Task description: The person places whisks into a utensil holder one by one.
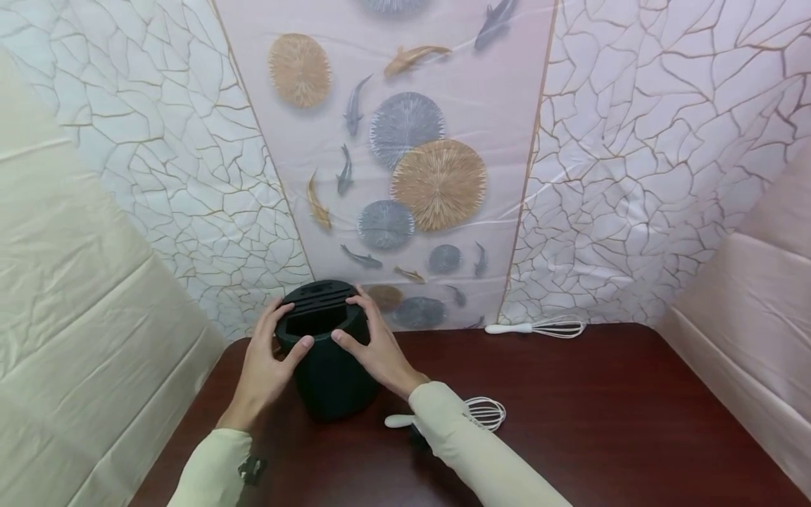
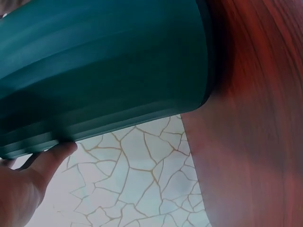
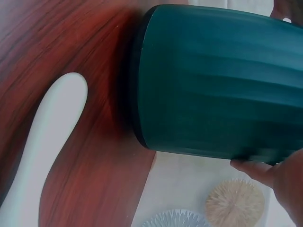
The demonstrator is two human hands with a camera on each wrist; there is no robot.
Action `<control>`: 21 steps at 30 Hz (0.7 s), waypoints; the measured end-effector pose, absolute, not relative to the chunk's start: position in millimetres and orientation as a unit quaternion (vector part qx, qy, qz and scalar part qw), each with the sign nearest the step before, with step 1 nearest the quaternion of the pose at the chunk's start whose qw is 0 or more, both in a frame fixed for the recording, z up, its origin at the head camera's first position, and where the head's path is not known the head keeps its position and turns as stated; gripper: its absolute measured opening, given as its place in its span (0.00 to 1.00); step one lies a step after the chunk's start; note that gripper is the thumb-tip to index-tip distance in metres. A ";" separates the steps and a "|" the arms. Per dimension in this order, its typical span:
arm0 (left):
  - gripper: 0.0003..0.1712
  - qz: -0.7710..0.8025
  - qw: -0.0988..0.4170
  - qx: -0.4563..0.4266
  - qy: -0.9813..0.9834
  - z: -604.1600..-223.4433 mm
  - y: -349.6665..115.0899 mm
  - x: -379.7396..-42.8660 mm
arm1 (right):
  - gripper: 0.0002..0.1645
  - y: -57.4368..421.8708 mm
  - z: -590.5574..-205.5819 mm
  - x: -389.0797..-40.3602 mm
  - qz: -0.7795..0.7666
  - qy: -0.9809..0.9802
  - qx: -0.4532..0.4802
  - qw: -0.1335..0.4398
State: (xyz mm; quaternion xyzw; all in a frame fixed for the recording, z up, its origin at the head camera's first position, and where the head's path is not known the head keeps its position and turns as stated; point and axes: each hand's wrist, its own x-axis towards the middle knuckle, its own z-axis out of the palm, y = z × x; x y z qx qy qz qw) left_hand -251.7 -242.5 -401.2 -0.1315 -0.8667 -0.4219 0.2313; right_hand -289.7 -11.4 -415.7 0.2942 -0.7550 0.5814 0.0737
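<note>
Gripping the holder (image 1: pixel 336 384), your left hand (image 1: pixel 262 362) and right hand (image 1: pixel 385 353) are clamping fingers on it; a whisk (image 1: pixel 399 421) is lying nearby, partly hidden by your sleeve (image 1: pixel 475 447).

Fingers (image 1: pixel 350 344) around dark container (image 1: pixel 332 380)

Pale cloth (image 1: pixel 82 317) flanks a reddish-brown table (image 1: pixel 602 408) before a fish-printed backdrop (image 1: pixel 437 183).

Brown table (image 1: pixel 602 401), white whisk (image 1: pixel 524 328) – at back edge, another whisk (image 1: pixel 399 421) – nearer, patterned backdrop (image 1: pixel 519 141)
</note>
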 end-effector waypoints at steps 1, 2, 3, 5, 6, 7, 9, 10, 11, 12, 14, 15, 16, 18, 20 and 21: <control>0.41 -0.423 0.230 -0.133 -0.867 -401.7 -241.3 -252.0 | 0.45 -9.9 -416.2 -289.4 0.579 -0.758 0.292 0.074; 0.41 -0.424 0.228 -0.133 -0.867 -402.4 -240.1 -252.3 | 0.45 -8.5 -416.7 -289.0 0.577 -0.760 0.290 0.074; 0.42 -0.426 0.226 -0.133 -0.866 -403.0 -238.9 -252.5 | 0.44 -7.4 -417.5 -288.8 0.574 -0.763 0.289 0.074; 0.42 -0.431 0.223 -0.131 -0.865 -403.8 -236.4 -253.0 | 0.44 -5.5 -418.6 -288.7 0.570 -0.766 0.287 0.074; 0.43 -0.432 0.222 -0.130 -0.864 -404.2 -235.1 -253.2 | 0.44 -4.6 -419.2 -288.8 0.570 -0.767 0.287 0.074; 0.43 -0.434 0.221 -0.129 -0.864 -404.5 -233.5 -253.7 | 0.43 -3.4 -419.8 -288.8 0.569 -0.767 0.286 0.074; 0.44 -0.438 0.218 -0.129 -0.863 -404.3 -230.0 -254.2 | 0.43 -0.7 -421.0 -289.1 0.569 -0.767 0.286 0.076; 0.45 -0.439 0.218 -0.128 -0.862 -404.4 -228.1 -254.5 | 0.43 0.9 -421.3 -289.2 0.568 -0.768 0.285 0.076; 0.45 -0.440 0.217 -0.128 -0.862 -404.5 -226.2 -254.8 | 0.43 2.6 -421.6 -289.3 0.568 -0.769 0.285 0.077; 0.46 -0.442 0.215 -0.128 -0.861 -404.3 -224.2 -254.8 | 0.43 4.4 -421.9 -289.2 0.567 -0.769 0.284 0.077; 0.46 -0.445 0.212 -0.129 -0.861 -404.5 -220.4 -255.2 | 0.43 8.1 -421.9 -289.1 0.567 -0.770 0.282 0.077; 0.46 -0.446 0.211 -0.129 -0.860 -404.7 -218.7 -255.3 | 0.43 10.0 -421.9 -289.0 0.567 -0.771 0.280 0.076; 0.47 -0.448 0.210 -0.130 -0.859 -405.0 -217.2 -255.5 | 0.43 11.8 -421.8 -288.9 0.567 -0.771 0.279 0.074; 0.48 -0.454 0.207 -0.130 -0.857 -405.0 -214.6 -255.1 | 0.43 14.7 -421.9 -288.9 0.568 -0.771 0.278 0.072; 0.49 -0.458 0.205 -0.129 -0.855 -405.6 -212.6 -254.9 | 0.42 17.3 -422.2 -288.9 0.570 -0.771 0.277 0.069; 0.50 -0.461 0.204 -0.127 -0.854 -405.7 -211.7 -254.5 | 0.42 18.5 -422.5 -288.8 0.570 -0.770 0.277 0.068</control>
